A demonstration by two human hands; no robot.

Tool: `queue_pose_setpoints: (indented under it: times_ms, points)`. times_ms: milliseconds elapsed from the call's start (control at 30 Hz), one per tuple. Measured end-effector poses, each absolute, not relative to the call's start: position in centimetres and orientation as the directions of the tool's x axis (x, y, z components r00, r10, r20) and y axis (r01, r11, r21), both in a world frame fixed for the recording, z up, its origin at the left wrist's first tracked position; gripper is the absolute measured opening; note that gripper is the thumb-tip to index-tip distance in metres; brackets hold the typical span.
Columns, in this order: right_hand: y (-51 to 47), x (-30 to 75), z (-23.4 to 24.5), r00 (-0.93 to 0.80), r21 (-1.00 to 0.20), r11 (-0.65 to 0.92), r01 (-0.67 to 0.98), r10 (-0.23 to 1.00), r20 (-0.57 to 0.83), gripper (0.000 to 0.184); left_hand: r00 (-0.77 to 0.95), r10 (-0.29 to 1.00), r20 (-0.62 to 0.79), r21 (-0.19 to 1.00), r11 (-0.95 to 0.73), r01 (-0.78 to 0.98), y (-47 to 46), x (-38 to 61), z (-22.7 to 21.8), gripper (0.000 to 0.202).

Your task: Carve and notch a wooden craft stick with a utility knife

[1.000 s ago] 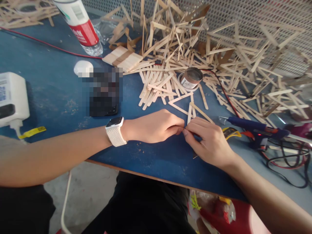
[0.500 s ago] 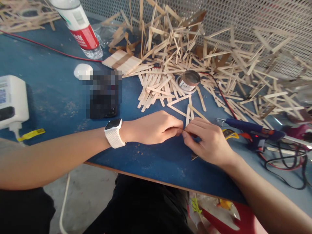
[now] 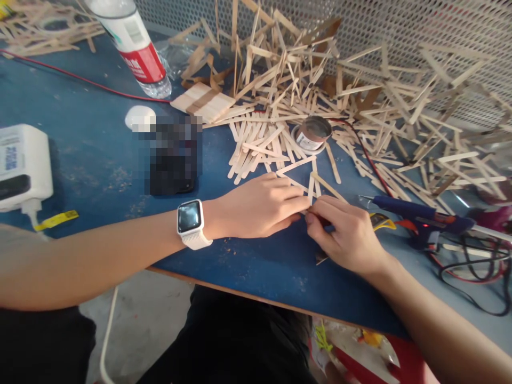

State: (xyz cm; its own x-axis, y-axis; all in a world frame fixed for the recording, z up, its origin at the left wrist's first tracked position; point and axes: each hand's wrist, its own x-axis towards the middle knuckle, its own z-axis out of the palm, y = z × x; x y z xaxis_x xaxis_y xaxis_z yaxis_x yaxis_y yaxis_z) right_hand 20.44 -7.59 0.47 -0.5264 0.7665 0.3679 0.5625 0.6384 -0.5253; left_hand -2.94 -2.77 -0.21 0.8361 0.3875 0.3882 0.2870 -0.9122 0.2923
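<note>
Both hands meet over the front part of the blue table. My left hand point(image 3: 262, 205), wearing a white-banded watch point(image 3: 192, 221), lies palm down with fingers stretched out; its fingertips reach those of my right hand. My right hand point(image 3: 346, 229) is closed in a pinch on a thin piece that looks like a wooden craft stick point(image 3: 304, 211), mostly hidden by the fingers. Just beyond the fingertips, several joined or overlapping craft sticks point(image 3: 311, 184) lie at angles. A dark-tipped stick end point(image 3: 321, 258) pokes out under my right hand.
A blue hot glue gun point(image 3: 420, 210) with coiled black cable lies at right, near a yellow-handled tool point(image 3: 382, 221). Loose sticks point(image 3: 256, 144) heap behind, around a small tin point(image 3: 314, 132). At left are a bottle point(image 3: 140, 58), a pixelated dark phone-like object point(image 3: 172, 165) and a white device point(image 3: 24, 165).
My left hand has turned palm down, its pinch loosened and fingers extended, and the watch face now shows. My right hand keeps its pinch. The view has shifted slightly.
</note>
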Motion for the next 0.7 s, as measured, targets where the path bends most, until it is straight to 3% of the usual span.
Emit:
queue_pose_setpoints:
  times_ms: [100, 233, 700]
  points:
    - [-7.99, 20.15, 0.25, -0.455, -0.572, 0.579, 0.582, 0.814, 0.361, 0.030, 0.831, 0.364, 0.420, 0.143, -0.931, 0.335, -3.23, -2.78, -0.09, 0.013]
    - [-8.15, 20.07, 0.25, -0.446, -0.650, 0.516, 0.559, 0.847, 0.289, 0.030, 0.832, 0.352, 0.429, 0.096, -0.933, 0.346, -3.39, -2.73, 0.02, 0.019]
    - [-8.09, 20.14, 0.55, -0.456, -0.816, 0.365, 0.448, 0.878, 0.143, 0.042, 0.818, 0.356, 0.452, 0.332, -0.918, 0.216, -3.07, -2.83, -0.13, 0.026]
